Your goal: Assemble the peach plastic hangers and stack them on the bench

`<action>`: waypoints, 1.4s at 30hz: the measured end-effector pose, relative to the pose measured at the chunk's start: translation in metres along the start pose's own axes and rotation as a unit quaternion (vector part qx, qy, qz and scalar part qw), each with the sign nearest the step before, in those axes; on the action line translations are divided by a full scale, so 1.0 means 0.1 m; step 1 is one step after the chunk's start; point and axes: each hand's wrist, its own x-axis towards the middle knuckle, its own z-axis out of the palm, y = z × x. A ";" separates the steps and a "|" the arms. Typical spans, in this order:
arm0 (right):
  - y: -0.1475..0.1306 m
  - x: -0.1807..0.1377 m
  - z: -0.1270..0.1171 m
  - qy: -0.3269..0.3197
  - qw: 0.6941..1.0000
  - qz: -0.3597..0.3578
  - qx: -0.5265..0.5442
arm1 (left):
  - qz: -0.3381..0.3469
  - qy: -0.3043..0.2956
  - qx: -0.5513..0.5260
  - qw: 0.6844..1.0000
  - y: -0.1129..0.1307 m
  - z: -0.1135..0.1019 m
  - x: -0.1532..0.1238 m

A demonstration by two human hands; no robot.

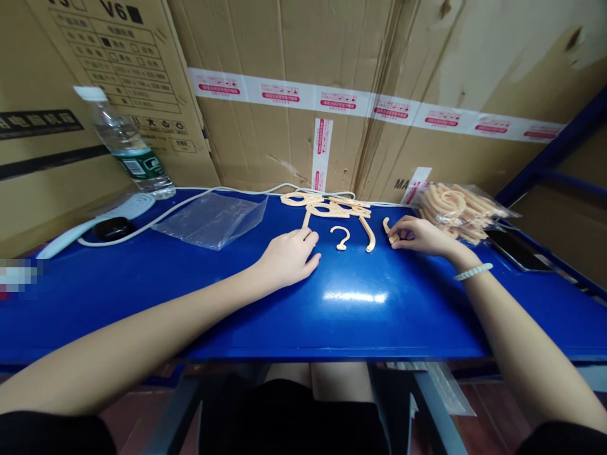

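My left hand (pixel 291 258) rests on the blue table, thumb and fingers apart. Its fingers partly cover a straight peach plastic hanger arm (pixel 306 219); whether they press on it I cannot tell. To its right lie a peach hanger hook (pixel 342 237) and a curved hanger arm (pixel 367 235), separate from each other. My right hand (pixel 418 235) pinches a small curved peach hanger piece (pixel 386 224), its other part hidden by the fingers. Behind these, several looped peach hanger parts (pixel 325 208) lie together near the cardboard.
A clear bag of peach hanger parts (pixel 455 205) and a black phone (pixel 516 249) are at the right. Leftward are an empty-looking clear bag (pixel 213 218), a white cable (pixel 184 205), a dark oval object (pixel 114 229) and a water bottle (pixel 128 148). Cardboard boxes (pixel 265 139) stand behind.
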 end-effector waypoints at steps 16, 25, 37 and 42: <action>-0.57 0.07 0.22 0.067 0.990 -0.120 -0.017 | 0.091 0.030 -0.026 0.995 0.08 0.01 -0.04; -0.58 0.07 0.22 0.041 0.993 -0.111 0.018 | 0.181 -0.049 -0.081 0.979 0.09 0.10 0.00; -0.59 0.07 0.20 0.077 0.989 -0.121 0.023 | 0.139 -0.022 -0.043 0.989 0.05 0.07 0.00; -0.46 0.15 0.18 0.140 0.986 -0.079 -0.052 | 0.118 0.032 -0.040 0.992 -0.07 0.06 0.05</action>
